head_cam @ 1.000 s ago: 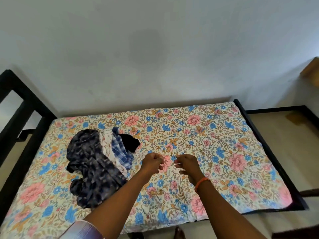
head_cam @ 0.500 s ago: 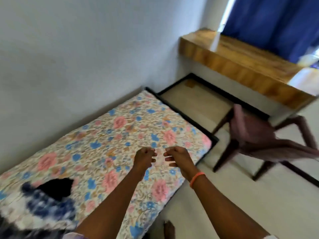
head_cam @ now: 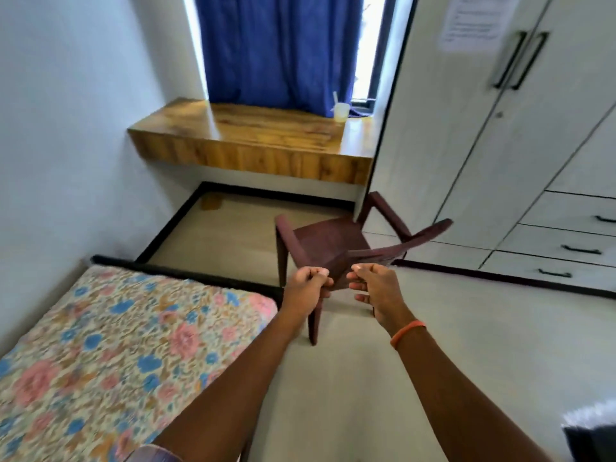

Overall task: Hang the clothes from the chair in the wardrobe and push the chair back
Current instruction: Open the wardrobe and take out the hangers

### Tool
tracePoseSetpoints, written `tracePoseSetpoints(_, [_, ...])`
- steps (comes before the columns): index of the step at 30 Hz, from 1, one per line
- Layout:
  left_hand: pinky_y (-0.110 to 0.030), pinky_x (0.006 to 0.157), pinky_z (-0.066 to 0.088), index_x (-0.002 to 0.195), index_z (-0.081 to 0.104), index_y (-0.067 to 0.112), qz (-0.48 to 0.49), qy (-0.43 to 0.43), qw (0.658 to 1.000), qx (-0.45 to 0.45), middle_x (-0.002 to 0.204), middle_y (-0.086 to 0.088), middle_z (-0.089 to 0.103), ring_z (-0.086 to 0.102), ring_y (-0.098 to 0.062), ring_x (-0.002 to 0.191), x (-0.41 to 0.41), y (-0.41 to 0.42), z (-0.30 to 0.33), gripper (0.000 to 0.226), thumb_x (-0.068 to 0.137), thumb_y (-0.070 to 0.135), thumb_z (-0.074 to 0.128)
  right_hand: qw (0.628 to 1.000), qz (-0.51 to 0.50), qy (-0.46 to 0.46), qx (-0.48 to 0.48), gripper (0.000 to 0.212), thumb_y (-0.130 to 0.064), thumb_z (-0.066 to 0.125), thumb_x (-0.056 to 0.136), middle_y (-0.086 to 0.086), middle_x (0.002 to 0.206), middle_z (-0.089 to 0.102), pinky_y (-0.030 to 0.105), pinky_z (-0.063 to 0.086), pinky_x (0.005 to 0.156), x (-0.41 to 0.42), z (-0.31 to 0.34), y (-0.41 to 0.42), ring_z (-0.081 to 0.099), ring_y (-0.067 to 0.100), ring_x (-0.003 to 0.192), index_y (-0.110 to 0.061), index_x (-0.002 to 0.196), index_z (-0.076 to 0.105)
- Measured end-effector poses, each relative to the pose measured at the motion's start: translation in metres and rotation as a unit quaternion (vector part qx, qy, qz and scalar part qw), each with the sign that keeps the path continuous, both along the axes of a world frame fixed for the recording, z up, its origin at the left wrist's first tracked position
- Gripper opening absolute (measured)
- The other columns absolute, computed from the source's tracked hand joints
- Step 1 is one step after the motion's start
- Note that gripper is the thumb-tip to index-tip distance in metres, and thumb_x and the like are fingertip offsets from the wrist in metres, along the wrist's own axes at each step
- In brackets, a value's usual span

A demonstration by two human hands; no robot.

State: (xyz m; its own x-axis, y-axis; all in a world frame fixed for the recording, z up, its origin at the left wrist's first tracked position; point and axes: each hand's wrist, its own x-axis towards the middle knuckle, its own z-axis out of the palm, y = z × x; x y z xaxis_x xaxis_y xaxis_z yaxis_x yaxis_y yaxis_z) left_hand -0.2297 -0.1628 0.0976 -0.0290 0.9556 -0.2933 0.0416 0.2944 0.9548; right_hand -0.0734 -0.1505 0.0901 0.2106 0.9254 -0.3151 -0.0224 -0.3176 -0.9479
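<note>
In the head view, the dark brown plastic armchair (head_cam: 336,248) stands on the pale floor (head_cam: 366,378), angled, just beyond the far right corner of the floral-sheeted bed (head_cam: 133,345) and near the white two-door wardrobe (head_cam: 483,135) on the right. Its seat is bare: no clothes lie on it, so that part of clearing the chair looks done. The wardrobe doors are closed, and whether the clothes hang inside cannot be told from here; none are plainly in sight, though a blurred dark and white shape at the near right edge is too cut off to identify.

The left hand (head_cam: 308,285) has its fingers curled into a loose fist, and the right hand (head_cam: 375,291) has its upper fingers curled with the lower ones more relaxed. Both hang in front of the chair's near edge. Whether either one grips the chair cannot be told; they overlap it in the picture, but no finger clearly wraps a rail or arm. An orange band (head_cam: 408,333) sits on the right wrist.

The wall-mounted wooden bench (head_cam: 253,141) under the blue curtain (head_cam: 280,48) lies at the far end, with open floor beneath it. A pale plastic cup (head_cam: 341,111) stands at its right end. The chair stands well short of that gap and turned askew, so pushing it back appears to be what remains, along with any hanging not yet done.
</note>
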Motion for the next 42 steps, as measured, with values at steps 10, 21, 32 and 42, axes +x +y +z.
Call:
tracePoseSetpoints(10, [-0.018, 0.053, 0.049, 0.099, 0.067, 0.009, -0.065, -0.016, 0.996, 0.060, 0.086, -0.003, 0.072, 0.065, -0.010, 0.067, 0.229, 0.134, 0.061, 0.016, 0.098, 0.021, 0.057, 0.994, -0.100, 0.002, 0.038, 0.013, -0.018, 0.059, 0.096, 0.009, 0.088, 0.074, 0.032, 0.054, 0.066, 0.217, 0.051, 0.109, 0.067, 0.017, 0.075, -0.008, 0.100, 0.067])
tracePoseSetpoints(21, [-0.028, 0.069, 0.052, 0.102, 0.066, 0.019, -0.141, -0.003, 0.984, 0.106, 0.100, 0.001, 0.072, 0.067, -0.011, 0.079, 0.394, 0.332, 0.072, 0.012, 0.097, 0.026, 0.058, 0.981, -0.165, 0.008, 0.098, 0.012, -0.016, 0.061, 0.094, 0.006, 0.084, 0.073, 0.031, 0.050, 0.065, 0.372, 0.078, 0.291, 0.066, 0.017, 0.072, -0.009, 0.100, 0.068])
tracePoseSetpoints(32, [-0.042, 0.099, 0.052, 0.132, 0.055, 0.015, -0.148, 0.037, 0.974, 0.164, 0.122, -0.004, 0.064, 0.062, -0.021, 0.112, 0.546, 0.539, 0.112, 0.041, 0.096, 0.034, 0.060, 0.960, -0.235, -0.061, 0.142, 0.011, -0.009, 0.060, 0.090, 0.008, 0.091, 0.073, 0.029, 0.054, 0.061, 0.519, 0.124, 0.491, 0.067, 0.019, 0.077, -0.009, 0.099, 0.067])
tracePoseSetpoints(42, [-0.036, 0.115, 0.031, 0.156, 0.021, 0.021, -0.092, 0.104, 0.969, 0.204, 0.160, -0.002, 0.029, 0.032, -0.021, 0.145, 0.679, 0.644, 0.160, 0.069, 0.099, 0.051, 0.047, 0.950, -0.203, -0.149, 0.185, 0.038, -0.017, 0.064, 0.090, 0.005, 0.108, 0.067, 0.035, 0.056, 0.086, 0.645, 0.159, 0.667, 0.065, 0.022, 0.100, -0.011, 0.127, 0.056])
